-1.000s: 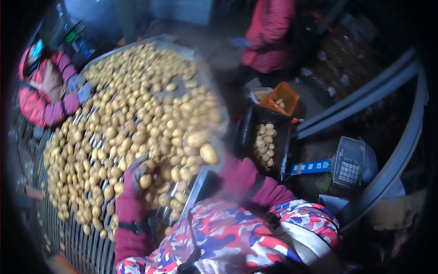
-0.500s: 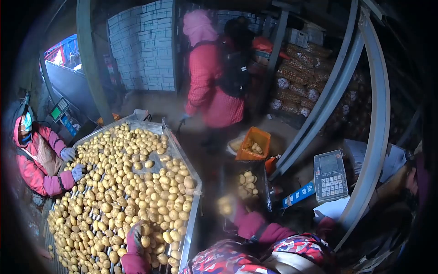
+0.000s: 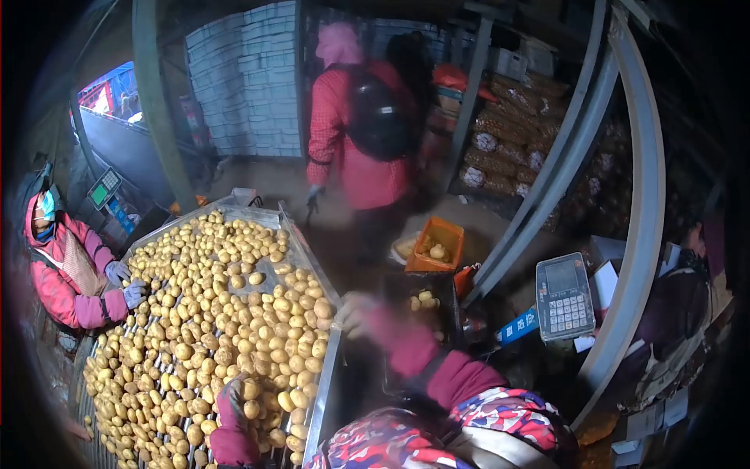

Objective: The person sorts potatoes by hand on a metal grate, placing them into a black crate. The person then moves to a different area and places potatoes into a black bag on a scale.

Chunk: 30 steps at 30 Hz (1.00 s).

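Many potatoes (image 3: 226, 344) cover the slatted metal sorting table (image 3: 326, 383). My left hand (image 3: 232, 395) rests among them near the table's front right, against a potato (image 3: 250, 389); its fingers are mostly hidden. Smeared by motion, my right hand (image 3: 358, 314) is beside the table's right rim, and I cannot make out whether it holds anything. To its right, a few potatoes (image 3: 424, 300) lie in a dark container, partly hidden behind my blurred forearm.
A co-worker (image 3: 74, 270) in gloves handles potatoes at the left side. Another person (image 3: 363, 133) with a black backpack stands beyond the table. An orange crate (image 3: 437, 242), a weighing scale display (image 3: 564, 297) and a slanting metal post (image 3: 547, 172) are on the right.
My right hand has swung left and away from the dark container toward the table rim. My left hand has barely moved. The person with the backpack has turned further away.
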Available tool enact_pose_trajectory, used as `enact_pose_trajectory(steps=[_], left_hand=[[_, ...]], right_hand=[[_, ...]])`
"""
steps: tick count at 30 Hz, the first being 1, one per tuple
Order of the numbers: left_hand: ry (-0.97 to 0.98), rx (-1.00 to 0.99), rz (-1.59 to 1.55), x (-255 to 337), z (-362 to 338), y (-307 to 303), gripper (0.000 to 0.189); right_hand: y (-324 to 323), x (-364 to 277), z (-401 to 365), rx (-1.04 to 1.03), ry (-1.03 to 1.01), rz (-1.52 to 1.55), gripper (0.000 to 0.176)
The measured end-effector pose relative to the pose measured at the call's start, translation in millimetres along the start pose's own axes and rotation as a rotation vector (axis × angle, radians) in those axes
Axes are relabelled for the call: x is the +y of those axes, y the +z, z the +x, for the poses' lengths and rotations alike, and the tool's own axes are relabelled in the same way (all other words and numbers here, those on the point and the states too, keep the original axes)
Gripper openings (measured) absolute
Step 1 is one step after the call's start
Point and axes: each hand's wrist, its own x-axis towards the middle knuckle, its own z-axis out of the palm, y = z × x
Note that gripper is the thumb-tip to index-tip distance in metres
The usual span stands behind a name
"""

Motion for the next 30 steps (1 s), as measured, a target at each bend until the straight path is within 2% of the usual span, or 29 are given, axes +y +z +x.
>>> enact_pose_trajectory(steps=[1, 3, 4, 5, 6, 7, 8, 9, 10, 12, 15, 17, 19, 20, 22, 23, 24, 26, 27, 28, 29, 30], left_hand=[[0.002, -0.007, 0.064, 4, -2, -1, 0.04], [-0.041, -0.021, 0.05, 7, -6, 6, 0.04], [-0.097, -0.005, -0.121, -3, -6, 14, 0.04], [-0.15, 0.021, -0.293, -12, -6, 21, 0.04], [-0.131, 0.069, -0.474, -9, -10, 31, 0.04], [-0.11, 0.12, -0.656, -11, -11, 38, 0.041], [0.075, 0.125, -0.413, -24, -10, 39, 0.043], [0.088, 0.115, -0.365, -37, -13, 38, 0.044], [0.1, 0.107, -0.317, -36, -16, 36, 0.044], [0.116, 0.093, -0.224, -33, -20, 34, 0.045], [0.082, 0.068, -0.401, -50, -20, 40, 0.044], [0.166, 0.077, -0.335, -30, -22, 40, 0.046], [-0.072, 0.037, -0.71, -29, -19, 46, 0.047], [-0.098, 0.047, -0.734, -27, -16, 47, 0.057], [-0.193, -0.048, -0.756, -3, -20, 38, 0.059], [-0.241, -0.094, -0.766, 14, -24, 34, 0.06], [-0.289, -0.029, -0.749, 30, -27, 38, 0.059], [-0.247, 0.02, -0.809, 41, -38, 28, 0.059], [-0.224, 0.045, -0.84, 42, -41, 26, 0.059], [-0.302, 0.099, -0.98, 25, -34, 23, 0.053], [-0.44, 0.18, -1.086, 35, -35, 19, 0.045], [-0.378, 0.214, -1.22, 24, -33, 18, 0.042]], right_hand=[[48, -8, 0, 0.144, 0.321, 0.134, 0.041], [89, 83, 7, -0.191, 0.063, -0.136, 0.057], [124, 52, 3, -0.241, 0.225, -0.275, 0.063], [145, 44, 0, -0.345, 0.18, -0.414, 0.07], [168, 23, -4, -0.403, 0.365, -0.265, 0.074], [186, 47, -9, -0.371, 0.059, -0.479, 0.074], [193, 26, -13, -0.365, 0.197, -0.462, 0.074], [200, 4, -15, -0.36, 0.335, -0.448, 0.073], [201, 14, -16, -0.344, 0.262, -0.434, 0.073], [199, 42, -20, -0.318, 0.122, -0.403, 0.072], [199, 24, -22, -0.272, 0.241, -0.365, 0.071], [196, 20, -23, -0.246, 0.288, -0.253, 0.07], [190, 8, -23, -0.249, 0.212, -0.289, 0.066], [184, 19, -25, -0.219, 0.19, -0.151, 0.064], [170, 48, -26, -0.156, 0.14, 0.124, 0.06], [160, 39, -24, -0.085, 0.141, 0.086, 0.059], [143, 23, -23, -0.014, 0.142, 0.047, 0.058], [113, -10, -27, 0.139, 0.137, -0.044, 0.06], [90, -19, -28, 0.157, 0.156, -0.067, 0.058], [65, -24, -31, 0.176, 0.176, -0.093, 0.056], [33, -19, -36, 0.143, 0.145, -0.27, 0.045], [-3, -2, -42, 0.127, 0.077, -0.769, 0.038]])
